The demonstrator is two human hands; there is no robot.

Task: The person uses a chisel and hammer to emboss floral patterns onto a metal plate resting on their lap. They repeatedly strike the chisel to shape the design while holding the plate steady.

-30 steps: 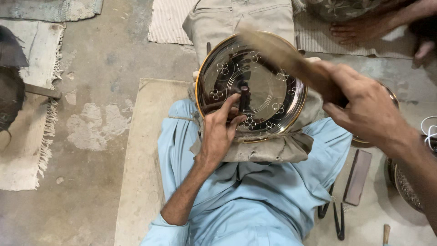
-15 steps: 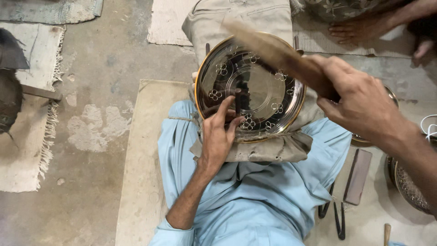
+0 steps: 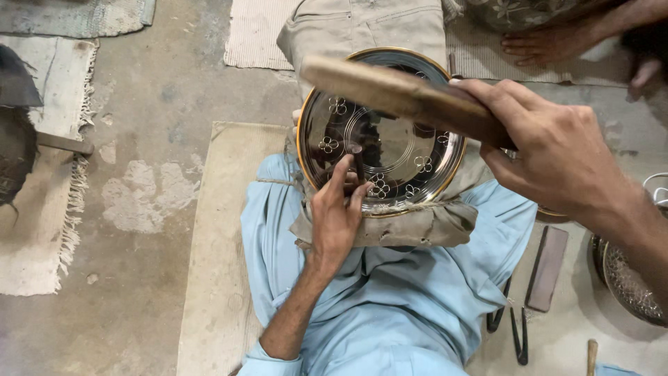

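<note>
We see the left hand [image 3: 339,216] pinching a short dark punch [image 3: 357,159] between thumb and fingertips, its tip set upright on the face of a round metal plate [image 3: 390,150] at about seven o'clock from the plate's centre. The right hand [image 3: 557,150] is closed tight around the handle end of a flat wooden mallet [image 3: 396,94], which hangs raised above the plate, its broad head reaching toward ten o'clock and crossing the upper rim.

The plate, mirror-bright with a gold-coloured edge and small flower marks ringing its centre, rests tilted on a padded grey cloth bundle [image 3: 417,226] that sits on our lap, against light blue clothing [image 3: 390,306]. Concentric lines circle the plate's middle.

At four o'clock from the plate, on the floor, lie a dark flat stone bar [image 3: 547,268] and, just beside it, a black pair of pliers [image 3: 515,331]. At the far right edge sits a patterned metal bowl [image 3: 626,282], partly cut off. At one o'clock, another person's bare foot [image 3: 550,45] rests on a striped mat. A tan mat [image 3: 216,237] runs along the left side of our leg, and a fringed rug [image 3: 42,174] lies at nine o'clock.
</note>
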